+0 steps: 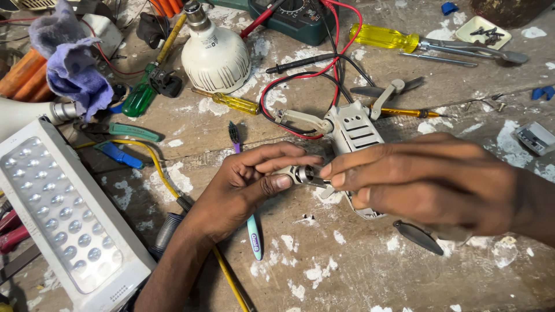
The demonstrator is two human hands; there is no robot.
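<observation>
A small pale-grey drone (354, 128) lies upside down on the worn wooden bench, its folding arms spread and a dark propeller blade (418, 236) showing below my wrist. My left hand (248, 185) pinches the end of one drone arm, thumb and fingers around its small silver motor (304, 173). My right hand (422, 179) reaches in from the right and covers the drone's lower half, fingertips closed on a thin metal tool tip that touches the motor.
A white LED panel lamp (63, 216) fills the lower left. A white bulb (214, 52), several screwdrivers such as a yellow one (384, 37), a multimeter (295, 17) with red and black leads, a toothbrush (253, 234), a purple cloth (72, 60) and a screw tray (484, 30) crowd the bench.
</observation>
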